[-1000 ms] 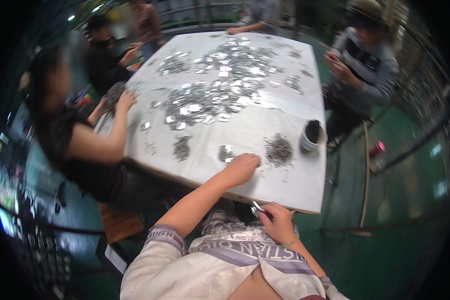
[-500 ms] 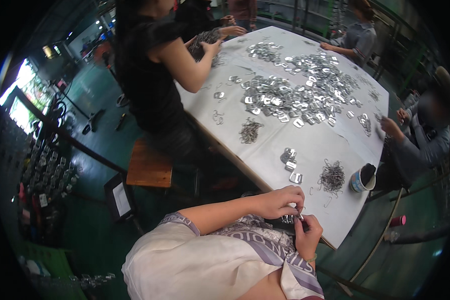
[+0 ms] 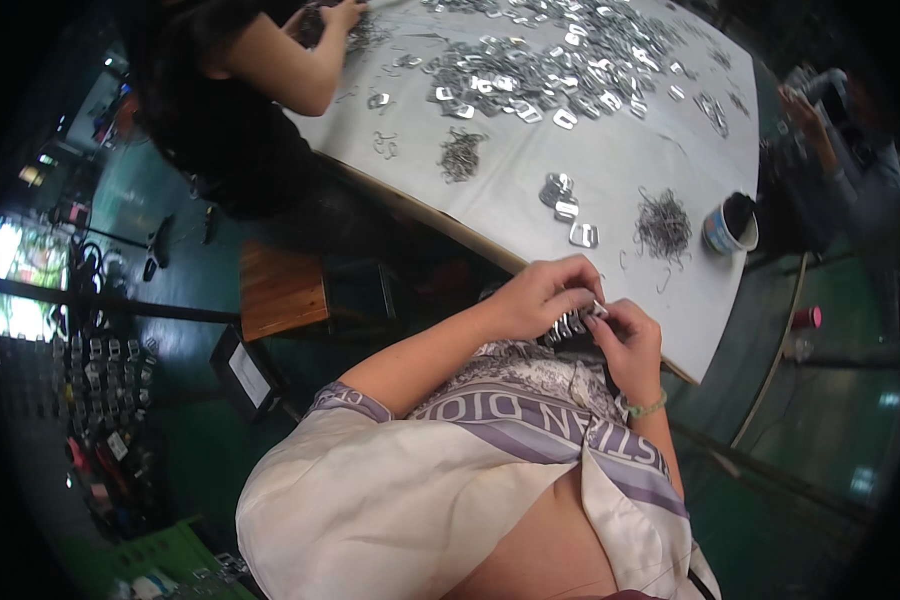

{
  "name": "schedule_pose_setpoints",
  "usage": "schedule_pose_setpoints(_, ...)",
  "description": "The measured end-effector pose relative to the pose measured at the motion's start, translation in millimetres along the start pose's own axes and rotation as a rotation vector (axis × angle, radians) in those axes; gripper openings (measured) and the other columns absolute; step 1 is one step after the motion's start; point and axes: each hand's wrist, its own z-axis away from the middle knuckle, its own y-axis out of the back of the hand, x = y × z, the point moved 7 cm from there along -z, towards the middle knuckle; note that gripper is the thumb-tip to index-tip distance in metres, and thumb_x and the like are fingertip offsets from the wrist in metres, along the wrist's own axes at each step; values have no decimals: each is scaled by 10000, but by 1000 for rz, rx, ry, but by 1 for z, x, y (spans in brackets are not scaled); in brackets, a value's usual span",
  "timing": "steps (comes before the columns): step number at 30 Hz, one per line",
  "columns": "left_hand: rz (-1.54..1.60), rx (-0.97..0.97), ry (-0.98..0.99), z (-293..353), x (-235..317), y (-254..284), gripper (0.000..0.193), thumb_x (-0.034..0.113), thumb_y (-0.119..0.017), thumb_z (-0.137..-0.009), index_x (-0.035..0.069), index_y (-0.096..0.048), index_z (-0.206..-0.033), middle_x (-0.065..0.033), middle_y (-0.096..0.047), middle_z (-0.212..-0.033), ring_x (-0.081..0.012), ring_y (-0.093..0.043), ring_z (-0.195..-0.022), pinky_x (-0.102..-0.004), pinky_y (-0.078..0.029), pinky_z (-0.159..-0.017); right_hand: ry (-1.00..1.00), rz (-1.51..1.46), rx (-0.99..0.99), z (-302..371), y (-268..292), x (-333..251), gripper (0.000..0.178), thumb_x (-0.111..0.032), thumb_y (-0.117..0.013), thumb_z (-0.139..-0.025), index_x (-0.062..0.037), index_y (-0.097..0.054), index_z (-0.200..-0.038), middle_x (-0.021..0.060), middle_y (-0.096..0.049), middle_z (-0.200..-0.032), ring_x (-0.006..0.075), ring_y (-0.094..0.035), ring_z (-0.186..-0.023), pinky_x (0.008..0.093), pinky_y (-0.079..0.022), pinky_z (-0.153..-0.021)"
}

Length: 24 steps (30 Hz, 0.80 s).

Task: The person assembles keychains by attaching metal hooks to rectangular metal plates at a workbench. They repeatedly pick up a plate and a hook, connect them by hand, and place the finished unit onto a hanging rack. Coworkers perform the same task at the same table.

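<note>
My left hand point(image 3: 547, 293) and my right hand point(image 3: 630, 343) meet close to my body, just off the table's near edge. Thumb and fingers of both hands are pinched around a small silver metal buckle point(image 3: 597, 309), partly hidden by the fingertips. Below my left fingers hangs a bunch of similar silver buckles point(image 3: 568, 326); how they are joined cannot be made out. On the table ahead lie a few loose buckles point(image 3: 582, 235) in a short row. Right of them is a tangled pile of thin wire hooks point(image 3: 663, 224).
A large heap of silver buckles point(image 3: 530, 80) spreads over the white table point(image 3: 530, 165). Another hook pile point(image 3: 460, 155) lies left. A tub point(image 3: 722, 228) with something dark inside stands at the right edge. A wooden stool point(image 3: 282, 290) stands left, near a person in black point(image 3: 220, 110). Another person point(image 3: 840, 150) sits right.
My view has tilted down, so the table and heap sit higher in the picture. Both hands remain pinched together at the buckle. The person at the right has raised a hand towards the head.
</note>
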Motion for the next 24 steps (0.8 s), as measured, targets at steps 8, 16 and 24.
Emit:
schedule_pose_setpoints(8, -172, 83, -41, 16, 4, 6, 107, 10, -528, -931, -14, -561, -1029, -69, -644, -968, -128, -606, -921, -278, -473, -851, -45, -115, 140, -18, 18, 29, 125, -76, -692, -832, 12, -712, -918, 52, -633, -748, 94, -578, -638, 241, -430, -564)
schedule_pose_setpoints(16, -225, 91, -31, 21, 6, 5, 108, 16, -546, -916, -12, -578, -1015, -68, -643, -920, -127, -605, -861, -273, -482, -797, 365, 924, 90, -99, -29, 34, 233, -153, -702, -781, -56, -675, -991, 118, -564, -992, 291, -521, -918, 393, -427, -788)
schedule_pose_setpoints(24, -294, 199, 28, 18, -7, 15, 101, 46, -545, -907, -9, -573, -987, -90, -651, -870, -158, -620, -789, -273, -478, -741, 15, 199, 128, -102, 4, 38, 176, -141, -591, -922, 27, -625, -880, 106, -600, -722, 183, -581, -586, 337, -450, -536)
